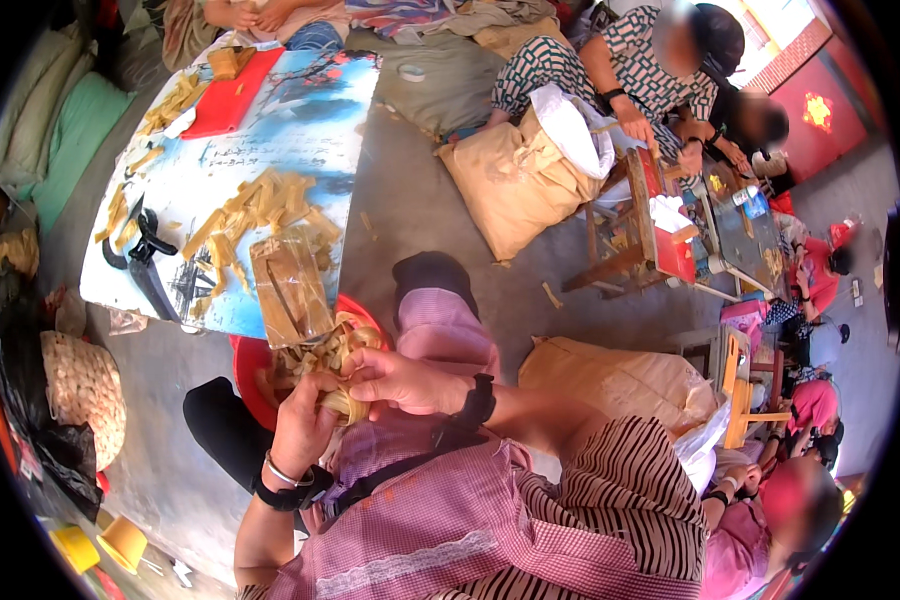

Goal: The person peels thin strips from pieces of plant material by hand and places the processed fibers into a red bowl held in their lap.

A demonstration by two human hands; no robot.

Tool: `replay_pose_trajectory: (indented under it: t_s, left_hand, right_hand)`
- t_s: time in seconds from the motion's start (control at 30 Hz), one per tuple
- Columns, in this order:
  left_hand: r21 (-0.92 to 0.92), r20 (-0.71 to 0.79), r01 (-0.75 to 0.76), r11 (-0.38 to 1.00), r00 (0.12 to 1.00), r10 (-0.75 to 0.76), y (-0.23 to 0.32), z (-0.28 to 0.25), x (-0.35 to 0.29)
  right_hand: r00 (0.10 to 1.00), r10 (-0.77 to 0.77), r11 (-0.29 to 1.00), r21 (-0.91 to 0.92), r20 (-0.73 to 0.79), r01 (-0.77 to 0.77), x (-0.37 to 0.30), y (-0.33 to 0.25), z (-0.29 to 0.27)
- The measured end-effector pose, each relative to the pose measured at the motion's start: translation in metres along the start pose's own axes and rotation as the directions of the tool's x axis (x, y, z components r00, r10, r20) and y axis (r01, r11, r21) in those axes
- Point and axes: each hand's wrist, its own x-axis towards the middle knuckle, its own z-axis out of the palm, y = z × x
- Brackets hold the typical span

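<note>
Above my lap, my left hand (308,412) and my right hand (402,380) are close together, fingers closed round a pale yellow coiled strip (344,403). The left fingers grip its near side, and the right thumb and fingertips pinch its upper part. Just beyond my hands stands a red basin (244,372) with many curled yellowish strips (320,350) in it. A brown, tape-wrapped block (292,285) lies on the table's near edge, overhanging the basin. Loose flat yellow strips (260,210) are heaped beside the block.
The table (300,130) has a blue-and-white painted cover. Black-handled scissors (148,260) and a red sheet (232,95) lie on it. Stuffed brown sacks (515,180) stand to the right. Several other people sit at the far side and right, some by a small wooden table (615,262).
</note>
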Motion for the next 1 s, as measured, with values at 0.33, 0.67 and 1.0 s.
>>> replay_pose_trajectory:
  t_s: [0.33, 0.67, 1.0]
  left_hand:
    - [0.175, 0.089, 0.138, 0.975, 0.984, -0.156, 0.026, -0.002, 0.006]
    - [0.121, -0.147, 0.037, 0.992, 0.989, -0.019, 0.001, 0.005, -0.009]
    - [-0.54, -0.008, 0.21, 0.815, 0.967, -0.255, -0.006, 0.001, -0.013]
  right_hand:
    - [0.88, -0.462, 0.404, -0.857, 0.11, 0.32, 0.002, 0.011, -0.002]
    - [0.99, 0.074, 0.955, -0.296, 0.124, -0.034, -0.005, 0.002, -0.002]
    - [0.995, 0.098, 0.903, -0.423, 0.018, -0.081, -0.014, -0.016, 0.015]
